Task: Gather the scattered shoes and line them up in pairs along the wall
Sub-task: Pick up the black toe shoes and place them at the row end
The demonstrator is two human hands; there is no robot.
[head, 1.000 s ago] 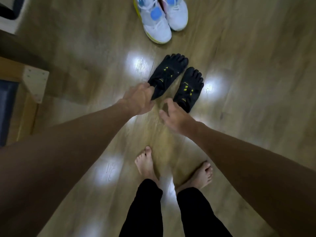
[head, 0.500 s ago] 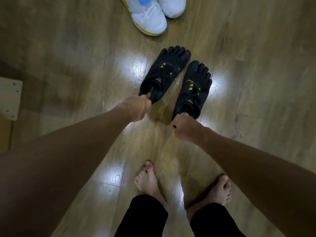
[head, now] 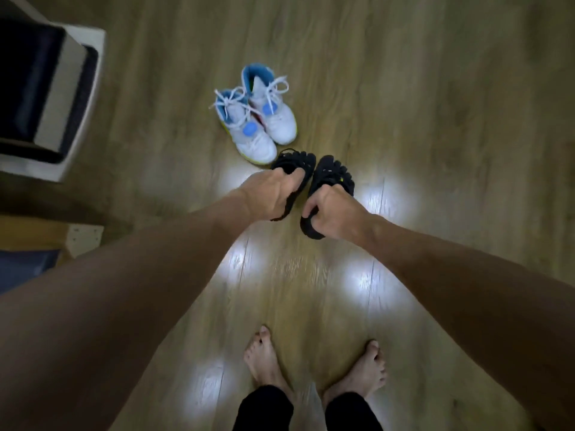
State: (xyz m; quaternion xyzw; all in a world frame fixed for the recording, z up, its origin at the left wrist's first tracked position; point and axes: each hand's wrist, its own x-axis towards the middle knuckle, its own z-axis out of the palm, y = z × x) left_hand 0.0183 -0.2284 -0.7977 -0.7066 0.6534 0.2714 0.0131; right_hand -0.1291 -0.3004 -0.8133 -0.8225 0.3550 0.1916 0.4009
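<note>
Two black five-toed shoes with small yellow marks hang above the wooden floor, side by side, toes pointing away from me. My left hand [head: 271,194] grips the left black shoe [head: 294,163] with fingers curled into its opening. My right hand [head: 333,213] grips the right black shoe [head: 329,172] round its heel end. Just beyond them a pair of white high-top sneakers [head: 258,119] with blue patches and white laces stands on the floor, toes toward me.
A white-framed piece of furniture [head: 71,98] with a dark inside stands at the upper left. A pale wooden corner [head: 84,241] juts in at the left edge. My bare feet [head: 314,362] stand on the wood floor [head: 435,119] below.
Both hands went from pinching the shoes' heels on the floor to gripping them fully and lifting them. The view tilted up, bringing the white sneakers and the furniture into sight.
</note>
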